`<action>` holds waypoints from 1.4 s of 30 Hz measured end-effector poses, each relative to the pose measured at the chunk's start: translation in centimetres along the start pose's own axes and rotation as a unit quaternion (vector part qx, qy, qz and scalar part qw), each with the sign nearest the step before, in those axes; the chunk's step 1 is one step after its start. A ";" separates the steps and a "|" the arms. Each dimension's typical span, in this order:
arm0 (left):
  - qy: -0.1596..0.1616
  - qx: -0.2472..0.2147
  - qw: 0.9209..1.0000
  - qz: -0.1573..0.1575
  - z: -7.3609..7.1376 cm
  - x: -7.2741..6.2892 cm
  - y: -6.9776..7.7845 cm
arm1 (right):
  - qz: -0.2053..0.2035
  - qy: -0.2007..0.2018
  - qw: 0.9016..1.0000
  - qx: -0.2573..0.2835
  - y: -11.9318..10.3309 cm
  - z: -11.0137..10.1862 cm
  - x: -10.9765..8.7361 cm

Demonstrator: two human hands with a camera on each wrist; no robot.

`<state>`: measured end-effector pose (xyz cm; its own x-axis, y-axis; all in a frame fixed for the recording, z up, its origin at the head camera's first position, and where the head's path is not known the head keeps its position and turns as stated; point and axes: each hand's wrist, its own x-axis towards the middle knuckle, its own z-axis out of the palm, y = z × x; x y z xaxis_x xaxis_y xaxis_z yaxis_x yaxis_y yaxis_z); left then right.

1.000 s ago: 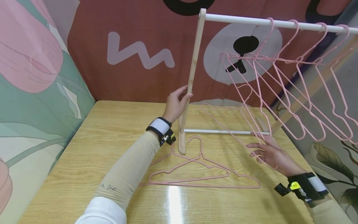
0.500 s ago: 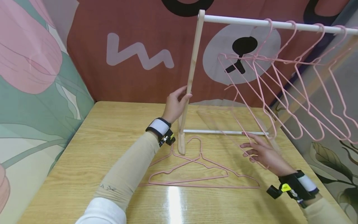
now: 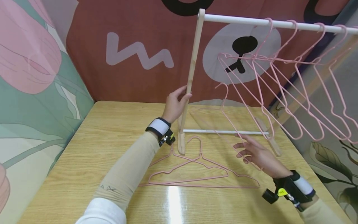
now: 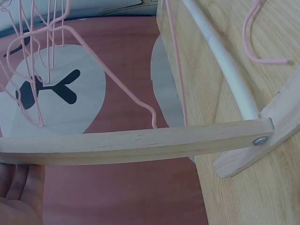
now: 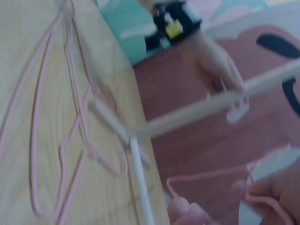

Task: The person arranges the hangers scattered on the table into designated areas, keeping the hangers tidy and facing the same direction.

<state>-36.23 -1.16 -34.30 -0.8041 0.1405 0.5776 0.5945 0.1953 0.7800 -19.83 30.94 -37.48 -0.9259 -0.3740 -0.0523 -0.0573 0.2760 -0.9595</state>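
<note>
My left hand [image 3: 175,104] grips the wooden upright [image 3: 195,53] at the left end of a small garment rack. In the left wrist view, the fingers [image 4: 21,192] show at that same upright. My right hand [image 3: 258,155] holds a pink clothes hanger [image 3: 227,93] by one shoulder end, its hook pointing up, below the hanging ones and in front of the lower bar. The right wrist view shows the held hanger [image 5: 211,176] running between thumb and fingers. Several pink hangers [image 3: 261,90] hang by their hooks from the white top rail [image 3: 237,20].
Overlapping pink hangers [image 3: 201,146] lie on the wooden table [image 3: 126,155] beside the rack's left foot [image 3: 181,144]. A white lower bar [image 3: 218,132] joins the rack's ends close over the table. A printed cloth backdrop [image 3: 134,84] stands behind.
My right hand has moved left with the held hanger, whose hook has come out from behind the hanging ones. The left hand stays on the upright.
</note>
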 end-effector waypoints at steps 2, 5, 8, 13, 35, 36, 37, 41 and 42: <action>0.000 0.002 1.000 0.002 0.0 0.0 0.0 | 0.011 -0.001 1.000 0.002 -0.9 0.8 -0.2; 0.001 0.005 1.000 0.005 0.0 0.0 0.1 | 0.033 0.002 0.999 0.001 -2.3 2.0 -0.5; 0.001 0.006 1.000 0.004 0.0 -0.1 0.2 | 0.043 0.002 0.999 -0.002 -3.5 3.0 -0.8; 0.000 0.000 1.000 0.003 0.0 -0.1 0.2 | 0.029 0.008 1.000 0.002 -4.7 3.9 -1.3; 0.008 0.008 1.000 0.003 0.0 0.2 0.1 | -0.115 0.008 0.991 0.062 -9.6 3.0 -0.5; 0.008 0.008 1.000 0.001 0.0 0.2 0.0 | -0.120 0.010 0.991 0.066 -9.7 2.9 -0.4; 0.007 0.008 1.000 0.000 0.1 0.2 0.0 | -0.124 0.010 0.990 0.072 -9.9 2.8 -0.4; 0.004 0.007 1.000 -0.003 0.1 0.1 0.0 | -0.133 0.011 0.987 0.090 -10.7 2.4 -0.1; 0.004 0.007 1.000 -0.003 0.1 0.1 0.0 | -0.135 0.012 0.986 0.093 -10.9 2.2 0.0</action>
<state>-36.29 -1.07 -34.26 -0.8080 0.1308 0.5745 0.5889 0.2094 0.7806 -18.38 25.96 -27.65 -0.8947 -0.3905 0.2171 -0.2358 0.0001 -0.9718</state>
